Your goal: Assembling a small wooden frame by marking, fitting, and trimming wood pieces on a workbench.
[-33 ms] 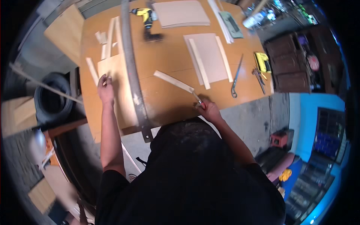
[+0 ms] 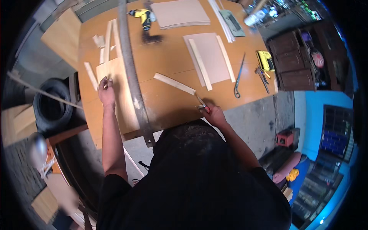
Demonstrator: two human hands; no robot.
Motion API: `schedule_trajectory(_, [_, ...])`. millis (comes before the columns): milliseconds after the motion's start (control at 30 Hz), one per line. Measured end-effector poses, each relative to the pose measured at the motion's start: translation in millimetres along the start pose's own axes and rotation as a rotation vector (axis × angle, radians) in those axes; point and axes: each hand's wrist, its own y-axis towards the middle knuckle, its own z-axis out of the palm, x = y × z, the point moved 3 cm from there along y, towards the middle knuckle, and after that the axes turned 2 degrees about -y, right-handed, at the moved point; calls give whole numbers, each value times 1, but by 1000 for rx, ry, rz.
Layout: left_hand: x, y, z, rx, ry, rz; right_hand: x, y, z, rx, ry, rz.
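Right hand (image 2: 214, 115) closed round a red-handled tool (image 2: 207, 109), tip pointing away at the near end of a wood strip (image 2: 174, 84) lying ahead-left of it on the table (image 2: 165, 59). Left hand (image 2: 107, 94) over the pale wood panel (image 2: 120, 90), fingers curled; can't tell if it grips anything. Long metal bar (image 2: 132, 73) just right of that hand.
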Motion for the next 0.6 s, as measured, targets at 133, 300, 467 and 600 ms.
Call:
schedule_trajectory(133, [-39, -20, 51, 42, 109, 104, -41, -34, 0, -141, 45, 192])
schedule_trajectory(300, [-37, -97, 112, 308, 48, 406, -62, -7, -15, -315, -34, 180])
schedule_trajectory(467, [-37, -170, 138, 509, 115, 157, -48, 59, -25, -338, -107, 42])
schedule_trajectory(600, [-20, -189, 124, 477, 114, 46, -57, 93, -14, -264, -74, 54])
